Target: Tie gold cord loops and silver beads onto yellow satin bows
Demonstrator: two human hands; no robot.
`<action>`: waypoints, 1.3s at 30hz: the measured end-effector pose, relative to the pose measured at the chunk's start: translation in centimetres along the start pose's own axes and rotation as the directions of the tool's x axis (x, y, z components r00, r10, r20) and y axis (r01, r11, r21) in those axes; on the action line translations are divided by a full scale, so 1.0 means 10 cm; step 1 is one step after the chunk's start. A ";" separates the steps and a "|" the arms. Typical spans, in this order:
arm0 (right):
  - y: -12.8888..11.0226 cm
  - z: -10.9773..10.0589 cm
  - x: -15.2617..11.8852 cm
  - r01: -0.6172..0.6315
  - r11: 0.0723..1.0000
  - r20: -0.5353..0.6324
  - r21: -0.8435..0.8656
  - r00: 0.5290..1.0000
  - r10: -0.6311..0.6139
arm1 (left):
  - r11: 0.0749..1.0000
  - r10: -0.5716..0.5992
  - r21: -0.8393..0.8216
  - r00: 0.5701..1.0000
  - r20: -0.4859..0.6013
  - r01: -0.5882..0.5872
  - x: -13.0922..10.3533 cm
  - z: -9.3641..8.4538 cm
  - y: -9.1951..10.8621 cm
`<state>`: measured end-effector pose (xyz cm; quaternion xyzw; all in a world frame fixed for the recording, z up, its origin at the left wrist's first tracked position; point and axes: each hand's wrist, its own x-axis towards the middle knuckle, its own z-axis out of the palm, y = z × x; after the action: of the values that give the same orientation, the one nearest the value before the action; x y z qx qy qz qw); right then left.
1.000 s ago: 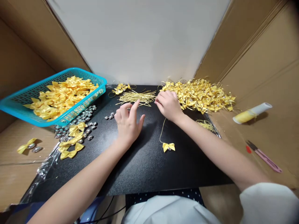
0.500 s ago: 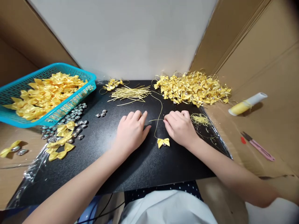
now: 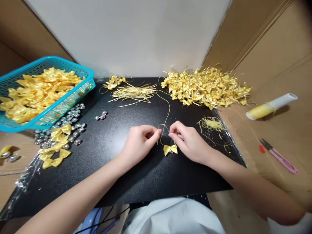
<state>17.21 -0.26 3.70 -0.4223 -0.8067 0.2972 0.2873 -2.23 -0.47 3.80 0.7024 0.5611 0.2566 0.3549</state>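
Note:
Between thumb and fingers, my left hand point(image 3: 143, 141) pinches one end of a short gold cord point(image 3: 163, 125), which arches across to my right hand point(image 3: 187, 138). My right hand is closed in a pinch on the cord's other end. Just below and between the hands, a yellow satin bow point(image 3: 170, 149) with small silver bells lies on the black board point(image 3: 136, 182). A thin yellow thread point(image 3: 169, 109) runs from the bow up toward a bundle of cut gold cords point(image 3: 135, 92), passing behind the held cord.
At left stands a blue basket point(image 3: 91, 79) of yellow bows, with silver bells point(image 3: 77, 142) and loose bows point(image 3: 57, 147) beside it. Finished bows point(image 3: 204, 87) are heaped at back right. Tangled thread point(image 3: 212, 123), pink-handled snips point(image 3: 282, 161) and a paper roll point(image 3: 271, 106) are at right.
My left hand has gone from open on the board to pinching the cord's end. The cord, earlier lying straight from my right hand, now bends between both hands. The view has shifted slightly.

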 end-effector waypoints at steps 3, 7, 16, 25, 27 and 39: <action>0.02 0.09 -0.03 -0.145 0.936 -0.033 0.321 0.986 0.165 | 0.923 -0.175 -0.344 0.984 0.033 0.176 -0.01 0.10 0.01; 0.02 0.14 -0.05 -0.242 0.782 -0.041 0.574 0.945 0.323 | 0.811 -0.229 -0.549 0.973 0.021 0.202 -0.03 0.21 0.02; -0.07 0.09 -0.08 -0.333 0.541 -0.006 0.772 0.848 0.531 | 0.649 -0.242 -0.754 0.967 -0.076 0.103 -0.12 0.30 -0.02; -0.13 0.26 -0.17 -0.045 0.601 -0.303 0.798 0.832 0.464 | 0.435 -0.259 -0.889 0.965 0.031 0.145 -0.14 0.36 -0.02; -0.12 0.28 -0.18 -0.037 0.561 -0.278 0.827 0.840 0.465 | 0.407 -0.281 -0.900 0.959 0.039 0.156 -0.14 0.35 -0.02; -0.12 0.31 -0.18 -0.035 0.551 -0.285 0.834 0.827 0.485 | 0.359 -0.204 -0.925 0.977 0.055 0.127 -0.15 0.38 0.01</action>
<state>15.25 -3.04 2.15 -0.4264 -0.4106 0.5508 0.5883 0.35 -2.73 1.64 0.3156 0.4022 0.5126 0.6898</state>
